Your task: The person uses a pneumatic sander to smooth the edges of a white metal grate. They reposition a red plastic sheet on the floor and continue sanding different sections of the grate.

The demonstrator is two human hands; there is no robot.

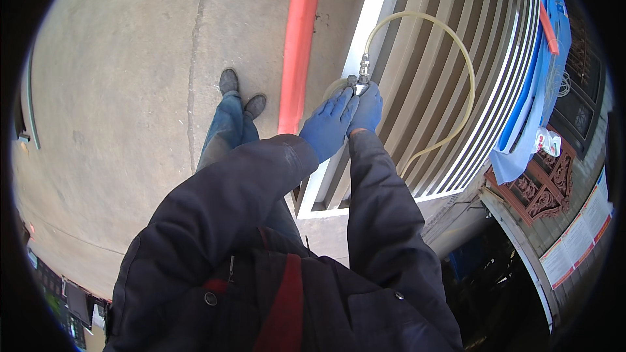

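Note:
My left hand (327, 120) and right hand (367, 109), both in blue gloves, are closed together around an air tool (360, 88). Its silvery body and knob show just past my fingers; the gloves hide most of it, so its exact type cannot be told. A metal hose coupling (364, 65) rises from its far end. From there a yellowish air hose (471, 68) loops to the right and back toward me. Under the tool is the left edge of a large slatted metal frame (368, 29), with white and brownish bars.
A red beam (301, 45) lies on the concrete floor (124, 91) left of the frame. My shoes (229, 81) stand on that floor. Blue sheeting (521, 130), a reddish-brown ornamental panel (544, 186) and a printed board (580, 238) are at the right.

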